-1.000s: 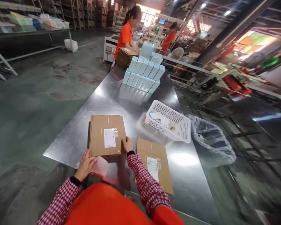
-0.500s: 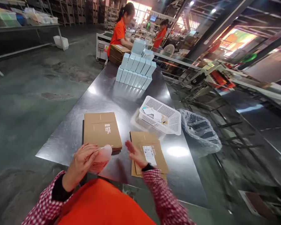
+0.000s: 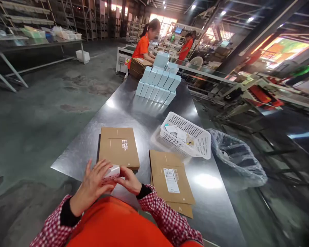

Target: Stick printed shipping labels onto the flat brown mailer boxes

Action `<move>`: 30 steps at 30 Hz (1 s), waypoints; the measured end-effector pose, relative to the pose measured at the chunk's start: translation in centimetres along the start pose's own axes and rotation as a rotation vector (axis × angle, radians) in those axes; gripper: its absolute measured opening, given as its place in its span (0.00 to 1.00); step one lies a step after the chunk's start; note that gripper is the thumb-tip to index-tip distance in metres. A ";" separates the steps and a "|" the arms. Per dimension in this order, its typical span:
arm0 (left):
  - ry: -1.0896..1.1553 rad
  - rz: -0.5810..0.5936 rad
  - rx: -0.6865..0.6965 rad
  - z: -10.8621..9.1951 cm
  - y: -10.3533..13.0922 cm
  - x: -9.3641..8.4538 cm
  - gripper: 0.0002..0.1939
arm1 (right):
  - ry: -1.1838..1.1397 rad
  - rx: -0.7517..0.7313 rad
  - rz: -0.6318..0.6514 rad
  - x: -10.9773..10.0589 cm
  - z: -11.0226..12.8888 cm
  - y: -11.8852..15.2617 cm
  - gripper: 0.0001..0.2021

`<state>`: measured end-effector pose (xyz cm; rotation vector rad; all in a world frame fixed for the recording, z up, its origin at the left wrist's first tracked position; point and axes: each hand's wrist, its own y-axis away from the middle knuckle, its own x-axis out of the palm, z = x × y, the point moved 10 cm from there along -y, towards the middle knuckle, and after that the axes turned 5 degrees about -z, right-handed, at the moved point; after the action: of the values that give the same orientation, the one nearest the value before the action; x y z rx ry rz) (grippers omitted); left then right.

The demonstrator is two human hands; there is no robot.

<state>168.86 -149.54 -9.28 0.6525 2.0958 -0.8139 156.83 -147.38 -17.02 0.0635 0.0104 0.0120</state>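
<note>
Between my two hands is a small white printed bundle (image 3: pixel 112 172), which looks like paper labels, though its exact kind is unclear. My left hand (image 3: pixel 95 178) grips it from the left, fingers bent over its side. My right hand (image 3: pixel 130 180) pinches its right end between thumb and fingers. Just beyond them lies a stack of flat brown cardboard mailers (image 3: pixel 118 147) with white lettering. To the right of my right hand, more brown mailers (image 3: pixel 184 185) lie overlapped, and the top one bears a white shipping label (image 3: pixel 171 180).
A white perforated basket (image 3: pixel 204 145) holding papers stands on the metal table (image 3: pixel 208 206). A bin with a clear plastic liner (image 3: pixel 237 157) is beside the right edge. Farther back are stacked light-blue boxes (image 3: pixel 157 84), brown cartons (image 3: pixel 139 67) and a co-worker in orange (image 3: pixel 141 46).
My right hand has moved left from above the labelled mailers to the white bundle and now pinches it. The bundle has turned in my left hand. The whole view has shifted slightly.
</note>
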 end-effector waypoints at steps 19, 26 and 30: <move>0.212 0.070 -0.415 6.8 3.0 7.7 0.20 | 0.208 -0.040 -0.447 -8.0 -2.2 -4.1 0.18; 0.113 0.146 -0.235 8.5 3.9 10.0 0.17 | 0.595 0.085 -0.378 -12.6 -5.1 -13.1 0.16; 0.089 0.165 -0.200 9.0 2.7 12.2 0.15 | 0.730 0.125 -0.284 -10.0 -6.9 -14.7 0.21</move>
<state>168.09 -152.21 -24.47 0.7521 2.1359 -0.4840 146.92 -161.75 -24.70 0.1796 0.7504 -0.2501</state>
